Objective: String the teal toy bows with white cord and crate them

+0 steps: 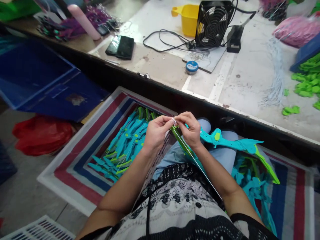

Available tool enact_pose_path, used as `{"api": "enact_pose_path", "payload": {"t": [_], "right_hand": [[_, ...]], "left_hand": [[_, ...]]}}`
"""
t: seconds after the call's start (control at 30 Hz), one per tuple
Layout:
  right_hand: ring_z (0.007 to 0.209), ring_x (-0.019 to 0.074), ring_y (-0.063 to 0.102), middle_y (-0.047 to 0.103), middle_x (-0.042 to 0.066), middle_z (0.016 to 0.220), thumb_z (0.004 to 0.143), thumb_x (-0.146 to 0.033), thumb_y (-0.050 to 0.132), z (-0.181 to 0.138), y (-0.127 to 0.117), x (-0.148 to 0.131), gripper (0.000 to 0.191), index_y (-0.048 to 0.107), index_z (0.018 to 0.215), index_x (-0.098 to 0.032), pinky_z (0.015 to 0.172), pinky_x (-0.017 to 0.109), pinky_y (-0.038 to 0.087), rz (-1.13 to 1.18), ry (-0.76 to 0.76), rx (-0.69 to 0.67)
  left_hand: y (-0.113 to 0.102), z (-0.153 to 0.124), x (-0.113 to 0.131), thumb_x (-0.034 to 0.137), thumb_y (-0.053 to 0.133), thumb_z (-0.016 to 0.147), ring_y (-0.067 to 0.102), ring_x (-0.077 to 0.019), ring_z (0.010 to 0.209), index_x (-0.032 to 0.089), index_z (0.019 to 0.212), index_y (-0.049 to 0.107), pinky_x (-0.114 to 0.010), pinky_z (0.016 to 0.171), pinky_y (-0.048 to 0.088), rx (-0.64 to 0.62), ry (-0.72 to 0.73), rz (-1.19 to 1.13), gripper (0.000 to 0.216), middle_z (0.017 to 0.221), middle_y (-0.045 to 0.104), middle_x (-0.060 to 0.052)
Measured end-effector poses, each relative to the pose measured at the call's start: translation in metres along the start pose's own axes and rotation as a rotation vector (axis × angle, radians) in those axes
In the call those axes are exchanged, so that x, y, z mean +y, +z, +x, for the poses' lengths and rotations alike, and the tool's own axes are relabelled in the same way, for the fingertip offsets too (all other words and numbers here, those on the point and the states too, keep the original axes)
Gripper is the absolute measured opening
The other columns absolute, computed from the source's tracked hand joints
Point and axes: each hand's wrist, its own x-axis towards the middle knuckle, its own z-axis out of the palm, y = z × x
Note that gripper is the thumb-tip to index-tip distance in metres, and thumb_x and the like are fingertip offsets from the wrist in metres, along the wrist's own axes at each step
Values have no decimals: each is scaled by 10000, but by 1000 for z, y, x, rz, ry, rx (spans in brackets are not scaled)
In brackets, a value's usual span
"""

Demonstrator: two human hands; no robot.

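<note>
Above my lap, my left hand [157,131] and my right hand [189,129] meet with fingertips pinched together on a white string [193,156]. A small loop of it shows between them, at the green tip of a toy bow [225,141]. The turquoise-and-green bow lies across my knees and passes behind my right hand, its other green end pointing down to the right. From the fingertips the string runs down to the right, under my right forearm. My fingers partly hide the bow's near tip.
Turquoise-and-green bows [132,133] are piled in a striped-lined tray at my left, with more [255,190] at my right. The workbench [165,71] ahead holds a black fan [213,25], a soldering iron stand [234,40], a phone [121,47] and loose white strings [275,73].
</note>
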Motion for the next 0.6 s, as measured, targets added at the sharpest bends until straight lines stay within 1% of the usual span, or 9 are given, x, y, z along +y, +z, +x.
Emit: {"api": "enact_pose_path", "payload": {"t": [0.07, 0.13, 0.23, 0.33, 0.4, 0.47, 0.53, 0.6], "right_hand": [[744, 118, 577, 601, 24, 843, 900, -237, 598, -1, -2, 4, 120, 712, 891, -202, 696, 278, 523, 78, 22, -23], [750, 116, 588, 608, 31, 884, 902, -249, 597, -1, -4, 8, 140, 726, 944, -212, 703, 282, 538, 134, 72, -68], [780, 118, 606, 624, 34, 907, 909, -253, 583, 2, -7, 11, 179, 726, 1013, -224, 725, 279, 548, 119, 106, -145], [797, 117, 619, 643, 32, 887, 924, -226, 556, 4, -11, 7, 211, 702, 1075, -220, 741, 266, 546, 20, 32, -139], [825, 130, 625, 656, 47, 897, 931, -227, 547, 6, -13, 2, 195, 702, 1049, -209, 764, 280, 546, -87, -61, -107], [862, 151, 626, 663, 69, 923, 940, -240, 537, 7, -15, 0, 184, 711, 991, -204, 792, 308, 547, -192, -145, -110], [882, 165, 626, 666, 82, 940, 946, -249, 527, 8, -16, -1, 195, 716, 962, -206, 811, 328, 548, -255, -186, -147], [888, 165, 631, 670, 84, 946, 945, -242, 521, 9, -17, 0, 199, 716, 951, -201, 815, 327, 550, -273, -179, -177]], "left_hand": [[0, 0, 3, 296, 830, 542, 607, -125, 615, 147, 644, 690, -266, 657, 501, -13, -19, 1, 228, 635, 680, -24], [1, 0, 6, 295, 832, 525, 599, -127, 601, 146, 631, 695, -266, 631, 494, -19, -54, 8, 229, 631, 681, -32], [5, 1, 5, 298, 827, 510, 573, -124, 568, 147, 619, 690, -246, 555, 452, -9, -110, 17, 232, 609, 668, -33], [10, 1, 2, 298, 799, 535, 543, -106, 559, 151, 623, 669, -223, 525, 409, 57, -75, 25, 215, 601, 645, -15], [13, 2, 0, 298, 775, 553, 513, -92, 545, 155, 624, 655, -219, 523, 397, 95, -21, 46, 199, 595, 624, 1], [13, 4, 0, 300, 757, 549, 482, -84, 525, 158, 611, 647, -220, 516, 385, 108, 5, 72, 190, 571, 602, 12], [11, 7, 1, 304, 754, 523, 477, -85, 521, 156, 588, 642, -222, 514, 383, 104, -29, 81, 196, 556, 592, 13], [9, 10, 2, 308, 764, 493, 502, -94, 538, 149, 576, 638, -229, 528, 400, 93, -95, 74, 220, 565, 598, 5]]}}
